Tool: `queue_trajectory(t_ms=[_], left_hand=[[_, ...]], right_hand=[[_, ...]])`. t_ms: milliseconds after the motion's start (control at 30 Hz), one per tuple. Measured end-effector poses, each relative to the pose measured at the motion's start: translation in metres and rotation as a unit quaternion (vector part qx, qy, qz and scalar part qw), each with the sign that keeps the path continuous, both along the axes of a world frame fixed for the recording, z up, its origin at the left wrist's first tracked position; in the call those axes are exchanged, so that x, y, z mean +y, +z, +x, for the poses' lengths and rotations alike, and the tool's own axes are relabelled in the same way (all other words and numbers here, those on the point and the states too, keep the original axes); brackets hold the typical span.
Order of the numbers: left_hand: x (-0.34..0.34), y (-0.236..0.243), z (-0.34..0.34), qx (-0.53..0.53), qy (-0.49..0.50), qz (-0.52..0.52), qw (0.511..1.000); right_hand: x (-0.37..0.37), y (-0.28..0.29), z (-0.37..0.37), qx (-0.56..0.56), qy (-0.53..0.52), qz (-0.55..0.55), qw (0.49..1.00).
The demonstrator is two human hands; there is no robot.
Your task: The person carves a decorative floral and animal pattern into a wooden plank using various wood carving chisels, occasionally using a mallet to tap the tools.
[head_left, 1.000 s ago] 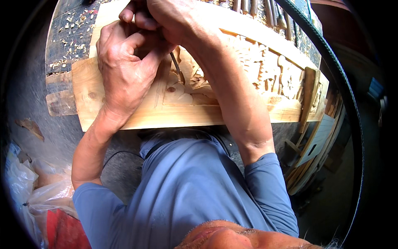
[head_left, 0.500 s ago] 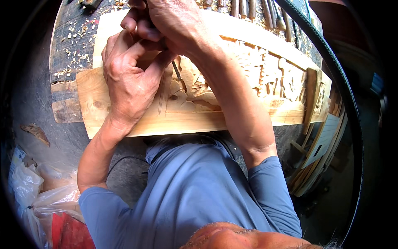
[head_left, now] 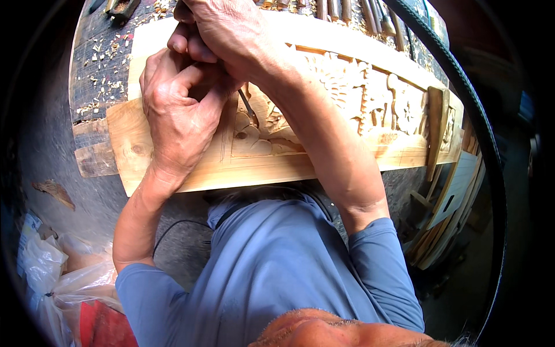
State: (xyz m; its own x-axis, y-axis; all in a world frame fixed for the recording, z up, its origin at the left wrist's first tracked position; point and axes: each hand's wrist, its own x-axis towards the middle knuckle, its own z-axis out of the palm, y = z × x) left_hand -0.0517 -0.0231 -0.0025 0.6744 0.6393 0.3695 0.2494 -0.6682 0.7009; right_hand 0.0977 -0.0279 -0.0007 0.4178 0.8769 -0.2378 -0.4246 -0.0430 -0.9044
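Note:
A long, pale wooden panel [head_left: 254, 173] with carved relief lies across the bench in front of me. Both hands are closed around a carving chisel [head_left: 247, 105]; its handle is hidden in my fingers. The thin metal shaft comes out below them and its tip meets a rounded carved shape near the panel's left end. My left hand [head_left: 182, 115] wraps the tool low, close over the wood. Above it, my right hand [head_left: 228, 37] grips the upper part, with its forearm crossing over the carving and hiding some of it.
Wood chips [head_left: 101, 69] litter the dark bench at the left. Several wooden-handled tools [head_left: 335, 8] lie along the far edge. A wooden block [head_left: 436, 130] sits across the panel's right end. Boards [head_left: 454, 202] lean at the right; a plastic bag [head_left: 43, 260] is at lower left.
Both hands stay closed on the chisel, its tip still at nearly the same spot on the carving. My right hand has shifted slightly up and left in the picture.

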Motion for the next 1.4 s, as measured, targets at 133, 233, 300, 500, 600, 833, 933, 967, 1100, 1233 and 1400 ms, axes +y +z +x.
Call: queue_trajectory(t_ms=[133, 233, 300, 500, 600, 833, 933, 967, 1100, 1233, 1400], left_hand=[[0.000, 0.001, 0.001, -0.004, -0.015, 0.016, 1.000], [0.001, 0.001, 0.002, -0.024, -0.024, -0.003, 0.999], [0.000, 0.003, 0.003, -0.049, -0.033, -0.037, 0.998], [-0.004, 0.010, 0.007, -0.042, -0.010, -0.102, 0.994], [-0.003, 0.008, 0.007, -0.027, -0.008, -0.094, 0.995], [-0.004, 0.004, 0.008, -0.013, 0.005, -0.093, 0.996], [-0.004, 0.006, 0.008, 0.007, 0.003, -0.066, 0.998], [-0.005, 0.006, 0.009, 0.015, 0.001, -0.057, 0.998], [-0.004, 0.005, 0.009, 0.018, -0.008, -0.035, 0.999], [0.001, 0.005, 0.007, 0.004, -0.017, -0.073, 0.997], [0.003, 0.022, 0.009, -0.019, -0.004, -0.274, 0.961]], right_hand=[[-0.006, 0.000, 0.001, -0.002, 0.003, 0.006, 1.000], [-0.007, -0.004, 0.001, -0.003, -0.003, 0.012, 1.000], [-0.008, -0.005, 0.005, -0.004, -0.007, 0.019, 1.000], [-0.009, 0.009, 0.030, -0.002, 0.030, 0.048, 0.998], [0.000, 0.001, 0.023, -0.001, 0.020, 0.057, 0.998], [0.003, -0.003, 0.021, -0.001, 0.009, 0.059, 0.998], [0.000, -0.004, 0.022, 0.003, 0.000, 0.060, 0.998], [-0.001, -0.005, 0.022, 0.003, -0.006, 0.058, 0.998], [-0.008, -0.010, 0.021, 0.001, -0.031, 0.055, 0.998], [-0.025, -0.007, 0.043, -0.003, -0.050, 0.062, 0.997], [-0.037, 0.004, 0.063, 0.003, 0.005, 0.088, 0.996]])
